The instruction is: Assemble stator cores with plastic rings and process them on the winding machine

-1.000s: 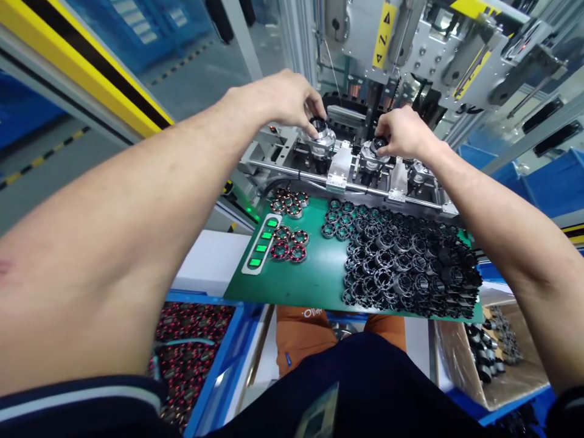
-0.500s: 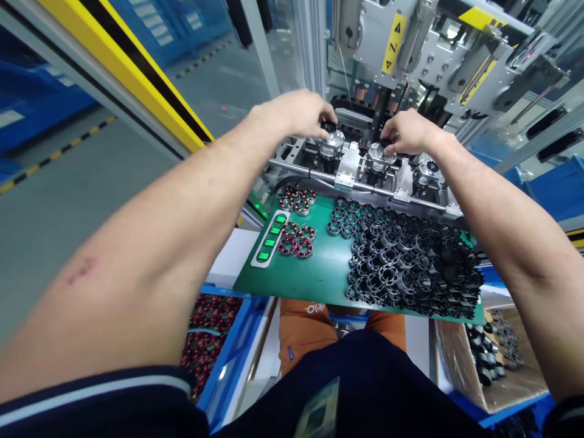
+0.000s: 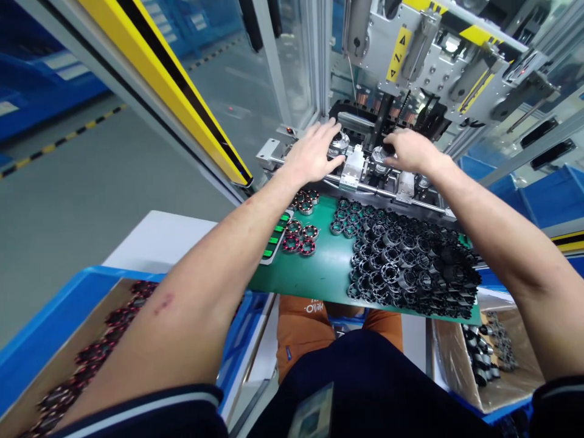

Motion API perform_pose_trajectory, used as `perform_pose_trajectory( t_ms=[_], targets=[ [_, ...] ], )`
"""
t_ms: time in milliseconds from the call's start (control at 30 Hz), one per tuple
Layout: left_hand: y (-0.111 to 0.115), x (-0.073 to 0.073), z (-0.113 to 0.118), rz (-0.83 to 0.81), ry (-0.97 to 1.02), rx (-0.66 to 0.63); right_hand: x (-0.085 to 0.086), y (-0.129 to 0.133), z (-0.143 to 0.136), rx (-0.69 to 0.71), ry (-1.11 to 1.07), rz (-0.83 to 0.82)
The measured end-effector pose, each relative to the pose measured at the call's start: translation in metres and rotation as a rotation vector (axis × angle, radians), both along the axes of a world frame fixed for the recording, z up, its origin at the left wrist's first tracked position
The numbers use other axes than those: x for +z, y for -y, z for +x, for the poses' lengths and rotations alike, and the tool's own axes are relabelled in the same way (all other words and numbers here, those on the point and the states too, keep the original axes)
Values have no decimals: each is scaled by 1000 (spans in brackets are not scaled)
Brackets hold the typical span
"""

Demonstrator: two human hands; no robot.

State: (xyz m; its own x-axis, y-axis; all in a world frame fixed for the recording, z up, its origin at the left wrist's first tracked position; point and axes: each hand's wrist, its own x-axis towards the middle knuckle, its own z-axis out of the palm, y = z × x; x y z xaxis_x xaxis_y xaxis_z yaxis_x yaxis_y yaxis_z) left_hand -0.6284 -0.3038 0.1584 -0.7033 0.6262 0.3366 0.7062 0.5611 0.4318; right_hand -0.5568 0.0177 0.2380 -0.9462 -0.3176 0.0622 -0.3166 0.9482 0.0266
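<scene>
My left hand [image 3: 314, 152] is open, fingers stretched out and spread, beside the left round metal holder [image 3: 340, 145] of the winding machine. Nothing shows in its grasp. Thumb and fingers of my right hand [image 3: 413, 150] close around a small black part [image 3: 389, 148] on top of the middle metal holder [image 3: 379, 156]; the fingers hide most of that part. Many black stator cores [image 3: 391, 272] stand stacked on the right of the green board [image 3: 314, 277]. Several copper-wound stators [image 3: 308, 246] lie on its left side.
A panel with green buttons [image 3: 272, 240] lies partly under my left forearm. Above the holders hangs the machine head [image 3: 424, 73]. A yellow-and-black post [image 3: 182, 91] rises at the left. Blue bins hold wound stators [image 3: 98, 353] at lower left and metal parts [image 3: 483, 359] at lower right.
My left hand has let go of the dark piece at the left holder; its fingers have spread and drawn slightly back. My right hand stays at the middle holder. The view has shifted a little.
</scene>
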Motion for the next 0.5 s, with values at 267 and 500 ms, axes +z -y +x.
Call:
perform_pose_trajectory(
  t_ms=[267, 500],
  targets=[
    [1, 5, 17, 82, -35, 58, -41, 12, 39, -151, 112, -51],
    [0, 8, 23, 56, -18, 115, -32, 36, 40, -178, 61, -87]
  ],
)
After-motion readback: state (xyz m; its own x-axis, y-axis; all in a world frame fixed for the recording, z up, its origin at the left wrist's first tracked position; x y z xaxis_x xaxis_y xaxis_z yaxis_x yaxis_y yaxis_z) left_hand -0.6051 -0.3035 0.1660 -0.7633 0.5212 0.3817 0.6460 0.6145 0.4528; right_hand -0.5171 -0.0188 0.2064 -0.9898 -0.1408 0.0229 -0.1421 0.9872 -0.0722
